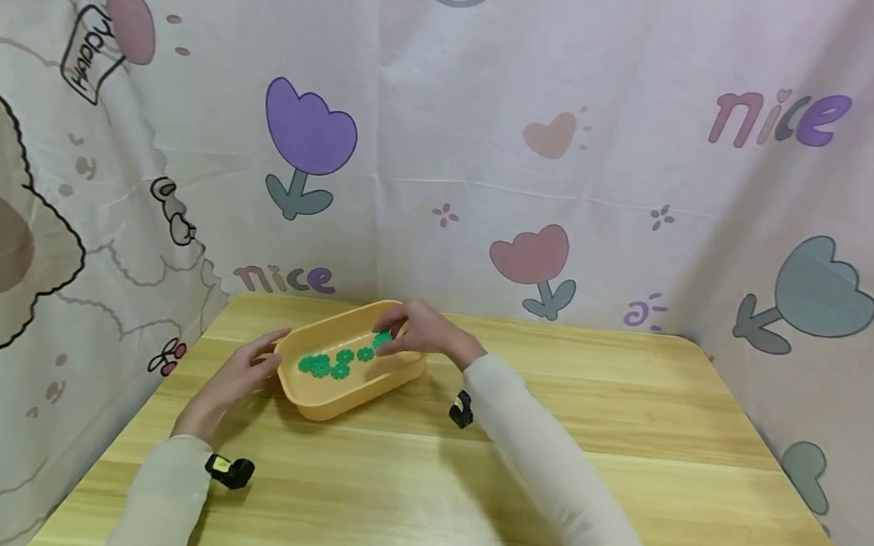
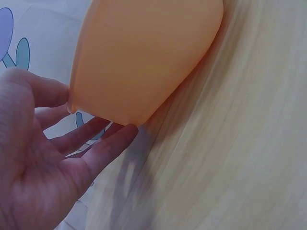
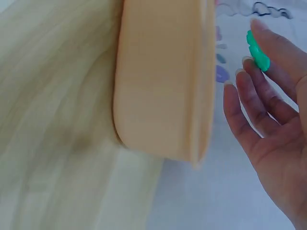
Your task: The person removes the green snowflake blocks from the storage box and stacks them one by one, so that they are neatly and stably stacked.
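Note:
A yellow-orange plastic tub point(image 1: 357, 400) with rounded corners lies slantwise near the back of the table. On its floor are several green flower-shaped discs point(image 1: 341, 371), some overlapping at the left end. My right hand point(image 1: 424, 329) is over the tub's right end, pinching one green flower-shaped disc point(image 3: 259, 52) between thumb and fingertips; its other fingers are spread loosely. At the left end, my left hand point(image 1: 238, 378) rests its fairly straight fingers against the outside of the tub, with fingertips point(image 2: 132, 130) near the base and another digit right at the rim.
The wooden table point(image 1: 544, 480) extends to the right and in front of the tub. Behind and beside it hangs a pale printed cloth point(image 1: 445, 140). Small black cameras sit at the left cuff point(image 1: 231, 471) and right cuff point(image 1: 462, 410).

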Motion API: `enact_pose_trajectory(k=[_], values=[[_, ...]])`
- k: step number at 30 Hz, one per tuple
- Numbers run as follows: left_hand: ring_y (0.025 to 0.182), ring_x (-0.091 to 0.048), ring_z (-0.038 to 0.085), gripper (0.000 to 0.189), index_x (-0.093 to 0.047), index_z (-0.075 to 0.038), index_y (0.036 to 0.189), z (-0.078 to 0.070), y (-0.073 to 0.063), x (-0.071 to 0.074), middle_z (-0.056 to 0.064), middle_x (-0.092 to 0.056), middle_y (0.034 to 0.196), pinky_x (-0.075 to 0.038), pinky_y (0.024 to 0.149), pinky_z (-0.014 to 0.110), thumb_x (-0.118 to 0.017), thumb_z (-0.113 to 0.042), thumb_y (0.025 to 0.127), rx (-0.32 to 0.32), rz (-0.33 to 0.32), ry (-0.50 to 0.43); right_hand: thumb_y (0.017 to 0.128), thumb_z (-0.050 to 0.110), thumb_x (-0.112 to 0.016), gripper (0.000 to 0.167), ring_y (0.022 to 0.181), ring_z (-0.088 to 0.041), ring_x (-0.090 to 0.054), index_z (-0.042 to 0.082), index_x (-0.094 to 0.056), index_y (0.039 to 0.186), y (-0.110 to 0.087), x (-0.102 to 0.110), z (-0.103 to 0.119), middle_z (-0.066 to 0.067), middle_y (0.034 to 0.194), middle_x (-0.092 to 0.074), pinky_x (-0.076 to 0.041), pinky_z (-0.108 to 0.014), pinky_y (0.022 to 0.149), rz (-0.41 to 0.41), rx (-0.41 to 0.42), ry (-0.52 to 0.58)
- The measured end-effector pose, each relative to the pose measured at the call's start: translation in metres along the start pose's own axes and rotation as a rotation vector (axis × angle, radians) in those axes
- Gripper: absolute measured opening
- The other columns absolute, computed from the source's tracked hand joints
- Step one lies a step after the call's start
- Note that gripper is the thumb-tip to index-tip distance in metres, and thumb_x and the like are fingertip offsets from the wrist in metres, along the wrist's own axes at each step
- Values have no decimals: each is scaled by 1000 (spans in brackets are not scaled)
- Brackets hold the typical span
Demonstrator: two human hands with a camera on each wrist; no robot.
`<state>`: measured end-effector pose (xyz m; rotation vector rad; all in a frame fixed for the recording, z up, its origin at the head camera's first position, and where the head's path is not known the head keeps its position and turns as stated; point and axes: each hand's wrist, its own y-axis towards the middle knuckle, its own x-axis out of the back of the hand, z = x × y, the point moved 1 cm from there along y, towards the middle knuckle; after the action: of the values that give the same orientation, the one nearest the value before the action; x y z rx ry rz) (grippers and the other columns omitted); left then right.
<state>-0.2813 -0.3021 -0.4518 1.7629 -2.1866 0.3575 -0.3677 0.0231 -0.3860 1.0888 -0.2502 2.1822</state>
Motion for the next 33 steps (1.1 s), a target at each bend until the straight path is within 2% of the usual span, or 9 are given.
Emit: enact_pose_trajectory(k=[6,10,14,17,22,28,33], values=[[133,-50,48,57,-21,-4,164,0,1,0,36,-39,150,-59,101,43,-42,-12,112,0,-2,15,88,23,-84,30,92,-13,-64,6,-78,112,-28,15,9,-9,109,-76,-60,-24,80,-15,26,26],[133,-50,47,57,-21,-3,164,0,1,1,36,-38,150,-60,100,40,-41,-13,112,-3,-1,15,86,25,-86,30,92,-13,-65,9,-78,110,-50,22,8,-2,102,-75,-60,-24,78,-34,2,34],[133,-50,47,57,-20,-3,164,0,0,0,37,-38,150,-60,99,40,-41,-12,112,-3,1,20,84,24,-87,31,94,-20,-66,10,-77,109,-74,26,4,-1,100,-74,-62,-30,80,-69,-13,36],[132,-51,46,57,-21,-3,164,-1,0,0,37,-39,149,-60,99,40,-42,-12,112,-3,0,22,83,24,-88,30,93,-20,-66,11,-77,108,-93,28,-3,0,101,-75,-62,-37,83,-99,-31,27],[132,-52,45,58,-20,-2,164,-1,-1,0,37,-39,149,-60,99,40,-42,-13,112,-6,1,24,82,22,-89,27,92,-13,-64,15,-76,105,-124,32,-17,1,104,-74,-61,-44,87,-142,-60,33],[132,-51,46,57,-20,-2,164,-2,-1,0,37,-39,149,-59,100,41,-41,-12,112,-2,-1,41,83,20,-88,25,97,-14,-64,15,-76,104,-156,35,-34,-1,106,-74,-60,-50,90,-173,-59,53],[133,-51,46,58,-20,-3,164,-1,0,-1,37,-39,149,-59,100,42,-41,-13,112,1,1,48,83,16,-88,26,100,-14,-64,14,-75,106,-177,34,-44,-2,109,-74,-58,-51,93,-169,-96,76]])
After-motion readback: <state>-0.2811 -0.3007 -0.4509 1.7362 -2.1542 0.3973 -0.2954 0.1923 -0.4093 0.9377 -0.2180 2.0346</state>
